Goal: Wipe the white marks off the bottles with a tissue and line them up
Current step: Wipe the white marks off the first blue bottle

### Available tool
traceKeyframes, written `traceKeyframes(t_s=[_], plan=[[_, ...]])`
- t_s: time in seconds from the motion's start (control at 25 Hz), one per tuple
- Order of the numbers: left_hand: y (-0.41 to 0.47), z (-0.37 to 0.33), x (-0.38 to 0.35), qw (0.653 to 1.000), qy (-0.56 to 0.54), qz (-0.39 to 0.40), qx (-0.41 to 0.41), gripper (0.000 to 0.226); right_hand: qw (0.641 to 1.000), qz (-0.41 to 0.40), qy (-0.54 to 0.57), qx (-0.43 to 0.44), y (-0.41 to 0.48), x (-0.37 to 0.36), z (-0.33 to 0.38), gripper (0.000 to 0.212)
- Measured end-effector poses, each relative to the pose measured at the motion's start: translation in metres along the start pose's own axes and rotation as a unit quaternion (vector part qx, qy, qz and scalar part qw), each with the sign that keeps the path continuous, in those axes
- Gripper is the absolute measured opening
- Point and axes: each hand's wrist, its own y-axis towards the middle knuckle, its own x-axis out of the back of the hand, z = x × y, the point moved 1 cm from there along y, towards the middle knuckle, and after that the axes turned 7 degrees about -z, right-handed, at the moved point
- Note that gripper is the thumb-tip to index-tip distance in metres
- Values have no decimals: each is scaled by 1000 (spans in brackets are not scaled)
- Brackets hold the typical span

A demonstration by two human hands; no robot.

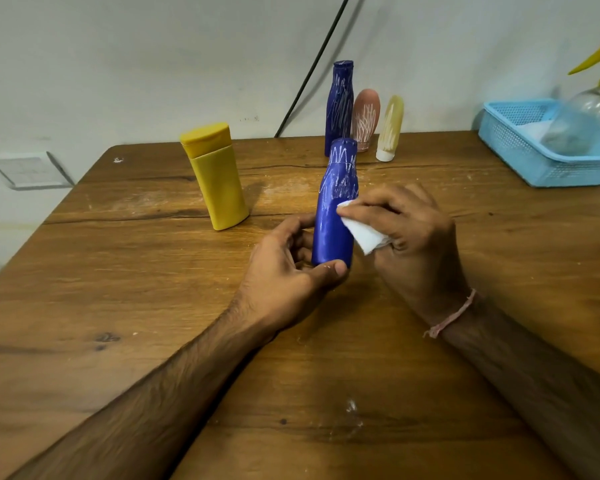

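My left hand [291,268] grips the base of a blue bottle [335,216], upright in the middle of the wooden table [118,306]. White scribbles cover its upper half; the lower half looks plain blue. My right hand [406,230] pinches a folded white tissue [362,233] and presses it against the bottle's right side. A yellow bottle [217,178] with no marks stands to the left. At the back stand a taller blue bottle [340,105], a pink bottle [365,119] and a cream bottle [390,128], all scribbled with white.
A light blue plastic basket [534,147] sits at the table's back right corner with a clear spray bottle [589,116] in it. A black cable [312,69] runs down the wall behind the bottles. White crumbs dot the tabletop.
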Motion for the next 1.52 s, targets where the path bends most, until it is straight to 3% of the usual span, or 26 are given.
traceKeyframes(t_s=[0.12, 0.24, 0.4, 0.56, 0.68, 0.84, 1.0, 1.16, 1.28, 1.4, 1.52], plan=[[1, 4, 0, 999, -49, 5, 6, 63, 998, 26, 15, 57, -7, -6, 14, 35], [4, 7, 0, 997, -76, 20, 21, 63, 1000, -23, 10, -10, 1, 1, -1, 32], [6, 6, -3, 982, -176, 44, 47, 60, 997, -5, 57, 46, -6, -2, 11, 29], [7, 3, -5, 983, -175, 39, 46, 54, 997, -63, 42, -15, 3, 3, -1, 29], [6, 2, -3, 979, -193, 18, 66, 59, 997, -17, 65, 29, -6, 0, 7, 27], [5, 0, 0, 981, -176, 8, 82, 62, 997, -63, 30, -39, 2, 3, -8, 33], [5, -3, -1, 978, -195, 8, 78, 61, 998, -22, 60, 22, -4, 0, 1, 27], [4, -3, 1, 979, -187, -8, 87, 62, 996, -56, 53, -48, 2, 5, -8, 36], [4, -4, 2, 977, -195, -14, 90, 65, 997, -23, 67, 1, -3, 3, -2, 31], [4, -3, 4, 978, -182, -20, 97, 75, 995, -73, 39, -54, 2, 8, -11, 37], [4, -1, 5, 979, -172, -27, 107, 70, 998, -43, 33, -33, 0, 8, -12, 40]])
